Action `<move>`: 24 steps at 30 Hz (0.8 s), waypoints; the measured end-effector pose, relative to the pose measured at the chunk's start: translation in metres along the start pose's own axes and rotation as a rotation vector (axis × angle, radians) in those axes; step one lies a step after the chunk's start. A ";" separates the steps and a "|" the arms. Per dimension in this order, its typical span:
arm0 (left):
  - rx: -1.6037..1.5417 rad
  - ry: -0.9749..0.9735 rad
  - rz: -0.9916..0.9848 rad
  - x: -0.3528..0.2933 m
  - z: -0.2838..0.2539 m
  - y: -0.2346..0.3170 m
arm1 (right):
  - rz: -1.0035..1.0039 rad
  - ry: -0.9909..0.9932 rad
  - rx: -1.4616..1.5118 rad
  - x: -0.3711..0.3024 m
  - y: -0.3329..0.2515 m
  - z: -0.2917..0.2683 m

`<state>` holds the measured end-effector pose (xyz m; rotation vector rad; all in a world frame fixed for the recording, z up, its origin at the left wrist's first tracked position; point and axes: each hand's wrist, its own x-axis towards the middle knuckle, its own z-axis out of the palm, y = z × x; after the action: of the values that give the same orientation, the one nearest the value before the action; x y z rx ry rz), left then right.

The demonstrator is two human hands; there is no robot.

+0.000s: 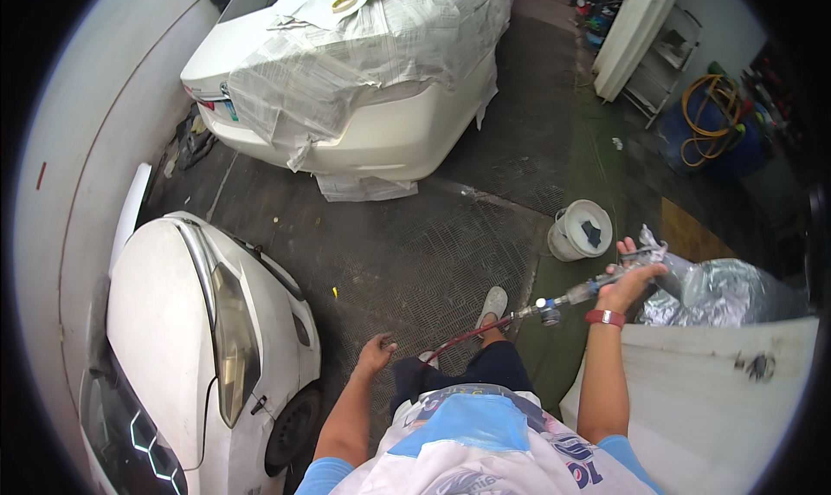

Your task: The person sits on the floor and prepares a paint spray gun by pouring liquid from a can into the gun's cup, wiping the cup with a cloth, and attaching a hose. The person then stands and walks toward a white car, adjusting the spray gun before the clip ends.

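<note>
My right hand (634, 285), with a red watch band at its wrist, is wrapped round a paint spray gun (651, 254) on the right side. A valve and small gauge (548, 310) hang off the gun's lower end, joined to a red air hose (467, 334) that runs down to my legs. Parts of the gun are hidden by my fingers. Low in front of my body, my left hand (377, 354) hangs with nothing in it, its fingers loosely apart. Ahead stands a white car (398, 131), partly masked with newspaper sheets (320, 79).
A second white car (164, 278) stands close at left. A white bucket (582, 231) with a dark cloth sits right of centre. Silvery plastic-wrapped material (727, 291) and a white panel (701, 365) are near my right arm. Farther off are a stepladder (662, 71) and a coiled orange hose (710, 118).
</note>
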<state>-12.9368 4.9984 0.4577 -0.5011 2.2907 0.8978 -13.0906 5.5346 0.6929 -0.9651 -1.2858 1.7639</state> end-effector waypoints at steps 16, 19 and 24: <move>-0.738 -0.324 0.072 0.161 0.079 0.362 | 0.019 -0.942 -0.260 0.091 0.300 0.211; -0.778 -0.239 0.161 0.223 0.108 0.354 | 0.105 -1.185 -0.315 0.091 0.351 0.211; -0.958 -0.231 0.076 0.325 0.168 0.285 | 0.087 -1.488 -0.319 0.073 0.454 0.216</move>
<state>-13.2606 5.2776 0.2788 -0.6480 1.5624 1.9681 -13.3736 5.4074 0.2906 0.4122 -2.4248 2.4156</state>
